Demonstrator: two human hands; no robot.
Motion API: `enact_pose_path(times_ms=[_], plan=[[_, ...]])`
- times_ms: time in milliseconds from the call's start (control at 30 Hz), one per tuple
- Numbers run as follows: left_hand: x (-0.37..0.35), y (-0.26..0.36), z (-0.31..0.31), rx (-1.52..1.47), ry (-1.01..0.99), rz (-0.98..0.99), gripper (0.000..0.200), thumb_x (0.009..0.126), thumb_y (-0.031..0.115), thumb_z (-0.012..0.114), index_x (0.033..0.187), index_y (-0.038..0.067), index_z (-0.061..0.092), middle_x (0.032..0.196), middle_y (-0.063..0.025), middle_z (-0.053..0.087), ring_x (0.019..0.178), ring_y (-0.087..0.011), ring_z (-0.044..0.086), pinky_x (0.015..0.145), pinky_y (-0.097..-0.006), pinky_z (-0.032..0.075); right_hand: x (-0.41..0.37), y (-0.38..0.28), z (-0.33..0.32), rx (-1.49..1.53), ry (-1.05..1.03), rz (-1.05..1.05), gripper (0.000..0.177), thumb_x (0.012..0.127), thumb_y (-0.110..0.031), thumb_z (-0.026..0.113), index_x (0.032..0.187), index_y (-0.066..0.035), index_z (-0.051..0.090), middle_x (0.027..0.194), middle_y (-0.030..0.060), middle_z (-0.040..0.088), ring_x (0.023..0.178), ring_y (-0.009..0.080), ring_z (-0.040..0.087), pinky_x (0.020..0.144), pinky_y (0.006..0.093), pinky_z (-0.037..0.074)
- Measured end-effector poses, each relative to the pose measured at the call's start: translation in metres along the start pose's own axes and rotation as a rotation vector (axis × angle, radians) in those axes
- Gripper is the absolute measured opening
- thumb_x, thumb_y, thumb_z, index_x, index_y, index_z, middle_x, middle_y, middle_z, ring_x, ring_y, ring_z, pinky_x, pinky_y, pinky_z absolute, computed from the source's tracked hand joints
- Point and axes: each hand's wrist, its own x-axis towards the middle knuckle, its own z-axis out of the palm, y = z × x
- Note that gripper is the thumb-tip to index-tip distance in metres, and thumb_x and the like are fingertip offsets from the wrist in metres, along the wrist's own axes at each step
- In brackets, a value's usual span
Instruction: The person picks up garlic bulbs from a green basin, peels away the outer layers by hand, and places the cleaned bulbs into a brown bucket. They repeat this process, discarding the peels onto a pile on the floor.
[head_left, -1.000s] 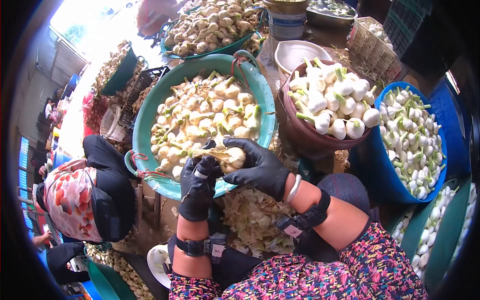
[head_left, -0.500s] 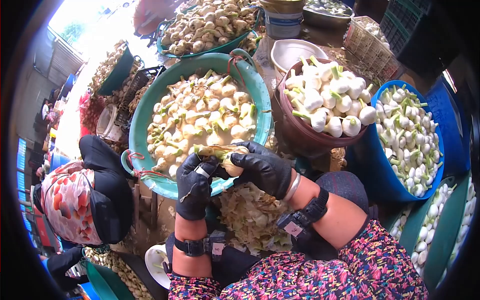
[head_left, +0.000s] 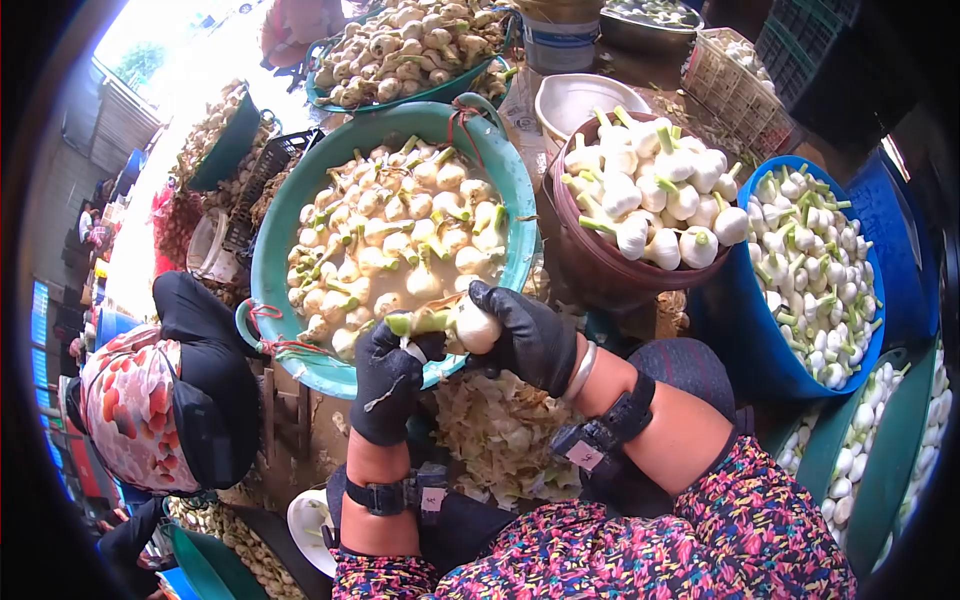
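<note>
Between my two black-gloved hands is a garlic bulb [head_left: 474, 328] with a green stem and a loose brownish skin along its top. My left hand [head_left: 388, 375] is closed around the stem end. My right hand [head_left: 530, 338] grips the round white bulb from the other side. Both hands are over the near rim of a green tub [head_left: 268, 240], where unpeeled garlic bulbs [head_left: 400, 225] float in cloudy water. Below my hands lies a pile of peeled garlic skins [head_left: 500, 430].
A maroon bucket [head_left: 590, 265] heaped with white garlic stands right of the tub, beside a blue bin [head_left: 735, 310] full of more. Another heaped basin [head_left: 400, 100] is behind. A person in a floral head covering [head_left: 135, 410] sits at left.
The bulb has turned in my hands, and its white surface and green stem show more now. The skin on it has been pulled partly back.
</note>
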Motion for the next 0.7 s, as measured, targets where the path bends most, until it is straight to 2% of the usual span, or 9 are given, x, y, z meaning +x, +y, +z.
enact_pose_path(times_ms=[33,100,167,333,433,500,600,667,700], plan=[[0.002,-0.003,0.000,0.000,-0.001,-0.002,0.021,0.078,0.006,0.063,0.097,-0.002,0.062,0.092,-0.0104,0.065,0.080,-0.0167,0.063,0.073,-0.0285,0.050,-0.004,-0.004,0.001,0.001,0.002,0.001,0.037,0.091,-0.034,0.049,0.112,-0.003,0.052,0.090,0.0103,0.062,0.068,0.0142,0.060,0.057,0.0240,0.049],[0.005,-0.005,0.000,0.139,-0.081,0.307,0.021,0.075,0.006,0.065,0.094,-0.002,0.063,0.096,-0.0100,0.066,0.088,-0.0173,0.062,0.080,-0.0289,0.048,-0.014,-0.015,0.009,0.189,-0.310,0.336,0.044,0.090,-0.046,0.045,0.104,-0.006,0.055,0.076,0.0108,0.063,0.051,0.0141,0.056,0.041,0.0224,0.043],[0.002,0.000,0.005,0.233,-0.135,0.230,0.029,0.078,0.012,0.064,0.103,-0.002,0.062,0.105,-0.0122,0.064,0.096,-0.0164,0.060,0.086,-0.0296,0.046,-0.019,-0.020,0.016,0.145,-0.261,0.507,0.034,0.090,-0.041,0.045,0.105,-0.012,0.055,0.074,0.0027,0.059,0.053,0.0115,0.054,0.041,0.0206,0.042],[0.004,0.007,-0.001,-0.042,-0.017,0.100,0.044,0.080,0.003,0.052,0.124,-0.002,0.049,0.113,-0.0125,0.059,0.099,-0.0188,0.058,0.088,-0.0302,0.045,-0.010,-0.023,-0.002,0.444,-0.175,0.417,0.043,0.090,-0.043,0.048,0.111,-0.006,0.053,0.082,0.0134,0.064,0.067,0.0239,0.065,0.045,0.0279,0.048],[0.004,0.006,-0.002,-0.224,0.078,0.100,0.054,0.076,-0.004,0.050,0.129,-0.002,0.043,0.114,-0.0123,0.057,0.099,-0.0186,0.058,0.087,-0.0300,0.046,-0.009,-0.023,-0.003,0.499,-0.036,0.203,0.041,0.090,-0.040,0.049,0.111,-0.006,0.052,0.090,0.0136,0.064,0.074,0.0229,0.064,0.055,0.0306,0.052],[0.000,0.007,-0.004,-0.136,0.024,-0.024,0.058,0.074,-0.006,0.052,0.131,-0.001,0.041,0.112,-0.0124,0.057,0.099,-0.0187,0.058,0.086,-0.0298,0.047,-0.006,-0.019,-0.018,0.516,-0.234,0.189,0.037,0.089,-0.035,0.051,0.111,-0.005,0.051,0.095,0.0114,0.062,0.081,0.0207,0.062,0.064,0.0326,0.053],[-0.006,0.028,0.017,-0.060,0.045,0.069,0.061,0.073,-0.005,0.057,0.131,-0.001,0.041,0.108,-0.0105,0.057,0.093,-0.0171,0.059,0.082,-0.0287,0.048,-0.008,-0.025,-0.011,0.165,-0.016,-0.013,0.040,0.087,-0.026,0.056,0.119,-0.004,0.047,0.098,0.0084,0.058,0.085,0.0174,0.060,0.071,0.0307,0.051],[-0.003,0.030,0.025,-0.154,0.006,0.047,0.057,0.072,-0.003,0.061,0.126,-0.002,0.046,0.099,-0.0060,0.059,0.084,-0.0141,0.058,0.076,-0.0273,0.049,-0.006,-0.024,-0.006,0.153,0.007,-0.020,0.042,0.085,-0.025,0.060,0.119,-0.005,0.046,0.097,0.0058,0.057,0.080,0.0146,0.060,0.065,0.0282,0.052],[0.001,0.019,0.018,0.028,-0.057,-0.002,0.047,0.072,-0.003,0.061,0.117,-0.002,0.052,0.092,-0.0048,0.060,0.082,-0.0130,0.058,0.074,-0.0273,0.049,-0.005,-0.023,-0.003,0.138,0.029,-0.030,0.044,0.082,-0.024,0.064,0.119,-0.007,0.045,0.096,0.0033,0.056,0.074,0.0117,0.059,0.059,0.0257,0.052]])
